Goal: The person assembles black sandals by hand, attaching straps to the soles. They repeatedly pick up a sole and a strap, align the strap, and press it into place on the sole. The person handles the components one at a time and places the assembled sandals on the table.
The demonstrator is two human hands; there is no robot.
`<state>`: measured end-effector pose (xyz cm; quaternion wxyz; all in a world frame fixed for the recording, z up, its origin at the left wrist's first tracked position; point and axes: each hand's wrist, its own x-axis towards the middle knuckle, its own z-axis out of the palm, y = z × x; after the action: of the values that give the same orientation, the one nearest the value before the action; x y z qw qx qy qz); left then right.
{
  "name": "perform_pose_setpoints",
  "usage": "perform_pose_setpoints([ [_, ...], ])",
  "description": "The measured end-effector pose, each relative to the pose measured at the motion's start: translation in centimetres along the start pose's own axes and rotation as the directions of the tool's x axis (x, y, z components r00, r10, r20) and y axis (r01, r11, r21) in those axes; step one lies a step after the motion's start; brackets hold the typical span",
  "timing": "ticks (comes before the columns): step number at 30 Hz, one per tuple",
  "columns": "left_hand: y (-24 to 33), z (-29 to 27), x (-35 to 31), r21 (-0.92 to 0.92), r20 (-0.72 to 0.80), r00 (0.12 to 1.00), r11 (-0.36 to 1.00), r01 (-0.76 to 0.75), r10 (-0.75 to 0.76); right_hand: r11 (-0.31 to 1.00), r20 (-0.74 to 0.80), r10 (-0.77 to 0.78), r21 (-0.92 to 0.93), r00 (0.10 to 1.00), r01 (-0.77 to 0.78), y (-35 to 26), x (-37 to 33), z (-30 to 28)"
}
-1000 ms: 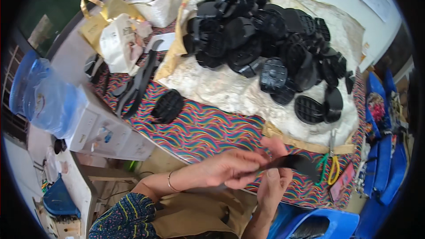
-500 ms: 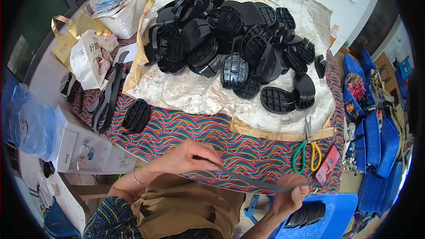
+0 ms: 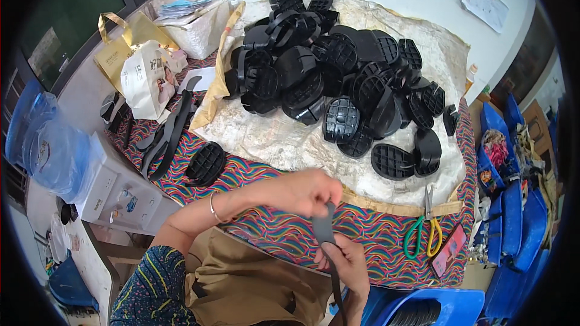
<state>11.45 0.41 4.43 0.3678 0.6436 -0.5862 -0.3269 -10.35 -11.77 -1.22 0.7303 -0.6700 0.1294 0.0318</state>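
My left hand [image 3: 305, 192], with a bracelet at its wrist, is closed on the upper end of a dark grey, flat strap [image 3: 324, 228]. Lower down, my right hand [image 3: 349, 261] grips the same strap between thumb and fingers, and its thin tail hangs below toward my lap. The strap is upright over the front part of the table. Beyond my hands lies a heap of black moulded shoe sole pieces [image 3: 341, 122] with grid undersides, on a whitish sheet [image 3: 272, 139]. One separate sole piece [image 3: 206, 163] rests on the patterned cloth to the left.
Scissors [image 3: 427, 226] with green and yellow handles lie right, beside a phone [image 3: 448, 250]. More dark straps [image 3: 171, 136] lie left, near paper bags [image 3: 145, 81]. A water dispenser [image 3: 124, 196] stands left. A blue bin [image 3: 459, 305] holding dark pieces is below the table's right edge.
The strap, earlier stretched sideways between my hands, is now upright. My left hand has moved right and away from me; my right hand has moved left, closer to it. The view has shifted slightly.
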Motion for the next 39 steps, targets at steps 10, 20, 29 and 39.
perform_pose_setpoints([
  [10, -5.4, -13.2, 4.7, 0.447, -0.867, 0.362, 0.856, 0.261, 0.342, 0.925, -0.229, -0.067, 0.351, 0.971, 0.147, 2.3, 1.0, -0.5],
  [20, -2.9, -7.0, 17.1, 0.722, -0.592, 0.612, 0.683, 0.114, 0.524, 0.870, -0.313, 0.013, 0.472, 0.950, 0.143, 1.7, 1.4, -1.2],
  [29, -4.5, -3.8, 17.9, 0.844, -0.449, 0.787, 0.491, 0.217, 0.424, 0.845, -0.243, -0.034, 0.511, 0.969, 0.158, 2.7, 1.4, -1.9],
  [39, -1.7, -1.8, 15.2, 0.900, -0.236, 0.866, 0.436, 0.023, 0.442, 0.818, -0.230, -0.055, 0.548, 0.972, 0.176, 2.9, 1.2, -2.3],
])
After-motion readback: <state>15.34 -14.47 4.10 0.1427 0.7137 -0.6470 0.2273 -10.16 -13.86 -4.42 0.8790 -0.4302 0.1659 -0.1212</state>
